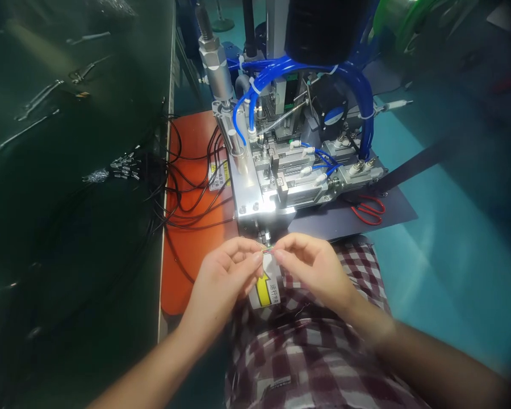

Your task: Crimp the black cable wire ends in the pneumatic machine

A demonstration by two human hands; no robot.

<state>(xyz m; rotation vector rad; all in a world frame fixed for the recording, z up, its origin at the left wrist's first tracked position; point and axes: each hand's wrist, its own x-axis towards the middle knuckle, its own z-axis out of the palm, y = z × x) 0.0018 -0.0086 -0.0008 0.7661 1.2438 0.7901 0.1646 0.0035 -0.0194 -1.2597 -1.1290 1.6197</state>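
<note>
My left hand (227, 275) and my right hand (313, 267) meet just in front of a small metal machine (281, 176). Both pinch the ends of thin coloured wires (267, 249) between thumb and forefinger, close to the machine's front opening. Under the fingertips a white label with a yellow arrow (264, 287) shows. My lap in checked cloth (306, 352) lies below the hands.
Blue air hoses (353, 79) loop over the machine's top. Black cables (187, 187) sprawl across an orange mat (187, 250) to the left. Red-handled scissors (369, 209) lie on a dark sheet at the right. Small metal parts (125, 167) are scattered on the dark bench at left.
</note>
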